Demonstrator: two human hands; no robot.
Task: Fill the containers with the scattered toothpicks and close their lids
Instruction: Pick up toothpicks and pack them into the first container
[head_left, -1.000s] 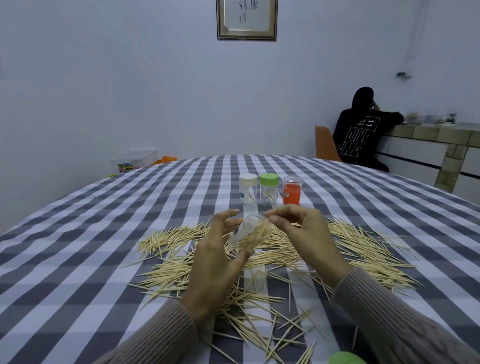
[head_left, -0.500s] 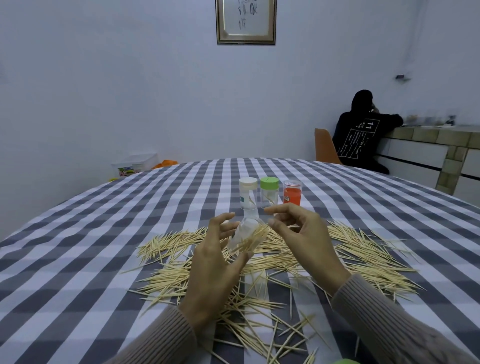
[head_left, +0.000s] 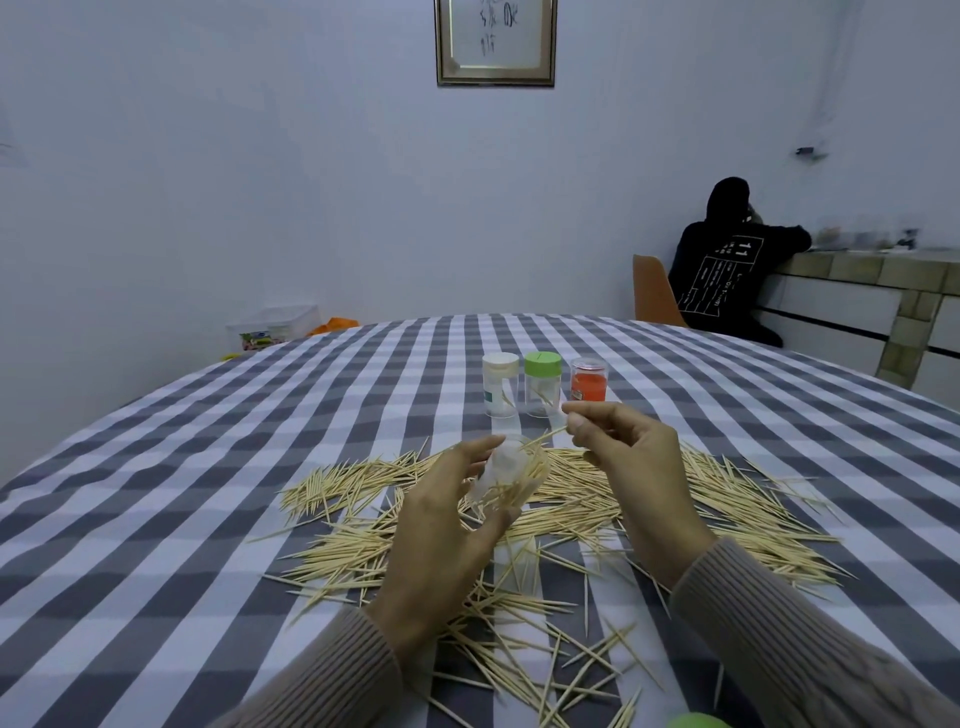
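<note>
Since the earlier frame my right hand (head_left: 631, 467) has lifted, pinching one toothpick (head_left: 546, 435) above the clear jar (head_left: 506, 475) at frame centre. I see my left hand (head_left: 447, 535) curled round that tilted jar over the scattered toothpicks (head_left: 727, 499); three jars (head_left: 543, 384) stand just behind.

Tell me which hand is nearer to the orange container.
Right. The right hand is just before the orange container; the left hand is lower, gripping a clear container.
</note>
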